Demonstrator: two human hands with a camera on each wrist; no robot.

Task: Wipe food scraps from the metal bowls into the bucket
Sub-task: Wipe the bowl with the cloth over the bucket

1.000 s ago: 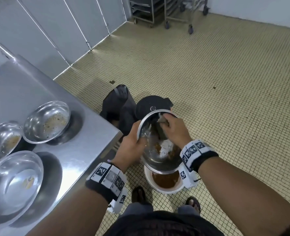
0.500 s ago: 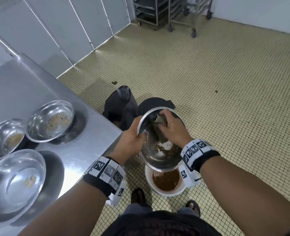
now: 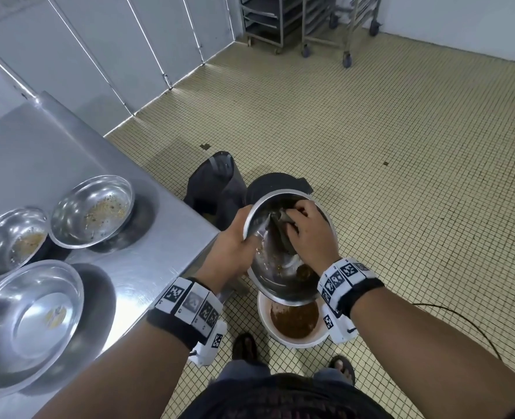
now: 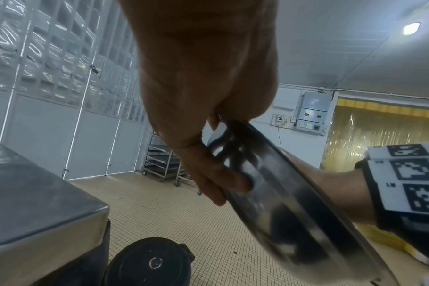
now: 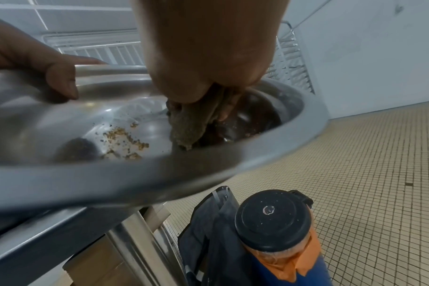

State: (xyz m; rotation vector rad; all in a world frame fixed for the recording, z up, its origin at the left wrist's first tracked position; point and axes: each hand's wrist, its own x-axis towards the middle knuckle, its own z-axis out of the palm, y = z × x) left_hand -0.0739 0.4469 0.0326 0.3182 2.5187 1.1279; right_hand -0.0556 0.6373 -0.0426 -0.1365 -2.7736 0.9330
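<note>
The left hand (image 3: 235, 246) clamps the rim of a metal bowl (image 3: 283, 285), tilted above the white bucket (image 3: 265, 316) so scraps fall in (three wait on the tabletop (image 3: 147, 267)), while the right hand (image 3: 310, 234) clutches a cloth (image 3: 281, 225) inside.

This is a big work kitchen. A shiny steel bench (image 3: 68, 152) holds dirty metal bowls (image 3: 91, 211). The floor (image 3: 371, 146) has tiny yellow tiles. Metal tray racks on wheels (image 3: 310, 22) stand by the wall.
</note>
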